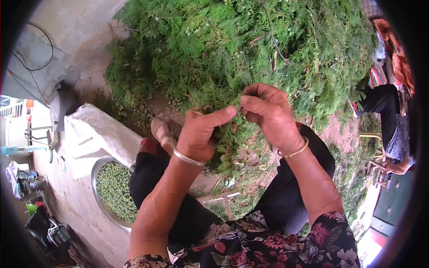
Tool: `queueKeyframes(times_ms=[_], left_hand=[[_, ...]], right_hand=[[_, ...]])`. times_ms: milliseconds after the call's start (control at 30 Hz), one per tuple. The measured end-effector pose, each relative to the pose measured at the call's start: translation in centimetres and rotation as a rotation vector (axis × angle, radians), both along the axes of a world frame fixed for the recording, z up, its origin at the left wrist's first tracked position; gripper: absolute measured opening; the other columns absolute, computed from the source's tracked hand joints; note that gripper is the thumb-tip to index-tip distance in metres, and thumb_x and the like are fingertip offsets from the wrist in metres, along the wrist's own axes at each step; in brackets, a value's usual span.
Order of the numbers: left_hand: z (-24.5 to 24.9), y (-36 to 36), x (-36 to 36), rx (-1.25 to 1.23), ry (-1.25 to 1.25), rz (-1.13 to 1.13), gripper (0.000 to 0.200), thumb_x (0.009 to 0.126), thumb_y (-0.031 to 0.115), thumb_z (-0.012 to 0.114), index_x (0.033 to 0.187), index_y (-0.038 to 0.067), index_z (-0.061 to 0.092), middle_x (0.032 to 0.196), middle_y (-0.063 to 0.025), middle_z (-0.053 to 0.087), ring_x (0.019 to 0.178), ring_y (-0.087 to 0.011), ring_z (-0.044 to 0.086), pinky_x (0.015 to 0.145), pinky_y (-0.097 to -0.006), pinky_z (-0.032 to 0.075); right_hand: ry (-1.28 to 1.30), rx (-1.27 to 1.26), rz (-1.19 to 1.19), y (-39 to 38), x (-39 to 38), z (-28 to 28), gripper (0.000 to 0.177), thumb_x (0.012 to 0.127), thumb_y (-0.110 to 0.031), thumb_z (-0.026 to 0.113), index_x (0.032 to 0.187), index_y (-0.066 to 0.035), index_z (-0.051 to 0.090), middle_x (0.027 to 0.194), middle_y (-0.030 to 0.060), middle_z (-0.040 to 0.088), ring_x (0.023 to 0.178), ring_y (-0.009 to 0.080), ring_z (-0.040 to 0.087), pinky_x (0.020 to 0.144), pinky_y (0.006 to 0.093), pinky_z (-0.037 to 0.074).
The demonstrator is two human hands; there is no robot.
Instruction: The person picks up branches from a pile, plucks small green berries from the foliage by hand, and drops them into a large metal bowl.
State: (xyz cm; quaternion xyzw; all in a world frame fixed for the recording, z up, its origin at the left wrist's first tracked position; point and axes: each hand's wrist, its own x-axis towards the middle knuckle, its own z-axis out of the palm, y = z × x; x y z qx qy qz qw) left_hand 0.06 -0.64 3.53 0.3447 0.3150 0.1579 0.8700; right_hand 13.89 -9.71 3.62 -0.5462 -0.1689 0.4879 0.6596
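Observation:
My left hand [202, 134], with a silver bangle at the wrist, is closed around a green evergreen sprig [224, 149] that hangs down below it. My right hand [270, 111], wearing a gold bangle, pinches thumb and fingers together at the upper end of the same sprig. The two thumbs nearly meet, and the fingers hide exactly what lies between the right fingertips. Just beyond both hands rises a large heap of evergreen branches [241, 49], with small pale green cones among the leaves.
A metal basin [94, 178] full of small green cones [117, 191] stands at left beside a white sack [105, 129]. Scattered greenery covers the floor between my knees. Another person's dark-trousered leg [382, 105] shows at right. Cables [33, 69] lie at upper left.

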Motion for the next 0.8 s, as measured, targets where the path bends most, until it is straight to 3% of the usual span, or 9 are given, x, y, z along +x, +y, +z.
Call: queueKeyframes(times_ms=[133, 267, 300, 367, 467, 533, 667, 767, 800], left_hand=[[-0.8, -0.7, 0.7, 0.176, -0.107, 0.074, 0.024, 0.075, -0.002, 0.07, 0.098, -0.001, 0.063, 0.089, -0.0044, 0.066, 0.077, -0.012, 0.062, 0.069, -0.0257, 0.049], [-1.9, -1.0, 0.5, 0.407, -0.001, 0.047, 0.022, 0.076, -0.003, 0.067, 0.097, -0.001, 0.063, 0.088, -0.0037, 0.065, 0.076, -0.0105, 0.06, 0.067, -0.0247, 0.048], [-1.8, -1.2, 0.3, 0.646, 0.026, 0.066, 0.02, 0.077, -0.002, 0.067, 0.097, -0.001, 0.063, 0.086, -0.0032, 0.065, 0.074, -0.0098, 0.059, 0.066, -0.0245, 0.047], [-2.0, -1.3, -0.2, 0.884, 0.054, 0.081, 0.018, 0.078, 0.0, 0.066, 0.096, -0.002, 0.063, 0.084, -0.0027, 0.064, 0.072, -0.0092, 0.057, 0.065, -0.0243, 0.047], [-2.0, -0.7, -0.8, 0.93, 0.108, -0.017, 0.018, 0.083, 0.001, 0.059, 0.098, 0.01, 0.062, 0.093, -0.0053, 0.062, 0.079, -0.0168, 0.058, 0.068, -0.0265, 0.046], [-0.8, 0.0, 0.1, 0.015, 0.031, 0.096, 0.008, 0.085, 0.003, 0.057, 0.093, 0.006, 0.058, 0.083, -0.004, 0.057, 0.075, -0.0156, 0.054, 0.062, -0.0283, 0.045], [-2.0, 2.0, 0.1, -0.192, -0.002, 0.295, 0.01, 0.088, 0.011, 0.058, 0.087, 0.003, 0.052, 0.073, -0.0036, 0.051, 0.064, -0.017, 0.051, 0.059, -0.0313, 0.046], [-2.2, 3.0, 0.0, -0.213, 0.074, 0.413, 0.014, 0.09, 0.015, 0.057, 0.087, 0.004, 0.05, 0.075, -0.0062, 0.053, 0.064, -0.0201, 0.054, 0.06, -0.0346, 0.048], [-2.0, 3.1, -0.1, -0.259, 0.046, 0.416, 0.016, 0.091, 0.017, 0.054, 0.093, 0.001, 0.051, 0.081, -0.0101, 0.058, 0.072, -0.0251, 0.059, 0.07, -0.0399, 0.051]], right_hand=[[0.012, 0.025, -0.031, 0.3, -0.7, -0.3, 0.014, 0.076, -0.006, 0.069, 0.085, 0.001, 0.061, 0.067, -0.0001, 0.057, 0.055, 0.0053, 0.047, 0.049, 0.0198, 0.037], [-0.02, 0.018, 0.008, 0.4, -0.8, -0.6, 0.014, 0.075, -0.006, 0.069, 0.086, 0.001, 0.061, 0.069, 0.0006, 0.059, 0.056, 0.0054, 0.048, 0.051, 0.0192, 0.038], [-0.082, 0.015, 0.022, 0.4, -0.7, -0.6, 0.015, 0.075, -0.005, 0.068, 0.086, 0.001, 0.062, 0.071, 0.0012, 0.06, 0.057, 0.0053, 0.048, 0.051, 0.0189, 0.038], [-0.144, 0.009, 0.034, 0.3, -0.4, -0.5, 0.015, 0.074, -0.005, 0.068, 0.087, 0.001, 0.062, 0.072, 0.0019, 0.061, 0.058, 0.0053, 0.049, 0.052, 0.0186, 0.038], [-0.166, -0.033, -0.009, 0.1, 0.3, 0.2, 0.016, 0.075, -0.005, 0.066, 0.089, 0.002, 0.062, 0.074, 0.0046, 0.062, 0.058, 0.006, 0.049, 0.05, 0.0182, 0.037], [0.075, 0.001, -0.115, 0.1, 1.1, 0.5, 0.015, 0.077, -0.006, 0.063, 0.089, 0.002, 0.061, 0.073, 0.0059, 0.061, 0.057, 0.0077, 0.05, 0.047, 0.018, 0.035], [0.264, 0.041, -0.128, -0.4, 1.7, 0.3, 0.016, 0.079, -0.009, 0.062, 0.09, 0.002, 0.06, 0.072, 0.0064, 0.06, 0.056, 0.0081, 0.05, 0.044, 0.0181, 0.034], [0.147, -0.077, -0.064, -0.5, 0.7, 1.0, 0.016, 0.08, -0.012, 0.065, 0.089, 0.001, 0.06, 0.072, 0.0047, 0.059, 0.056, 0.0076, 0.05, 0.043, 0.0183, 0.033], [0.073, -0.065, 0.014, -0.6, 0.6, 0.6, 0.018, 0.08, -0.013, 0.068, 0.088, 0.001, 0.06, 0.072, 0.0041, 0.059, 0.056, 0.0076, 0.05, 0.042, 0.0179, 0.033]])
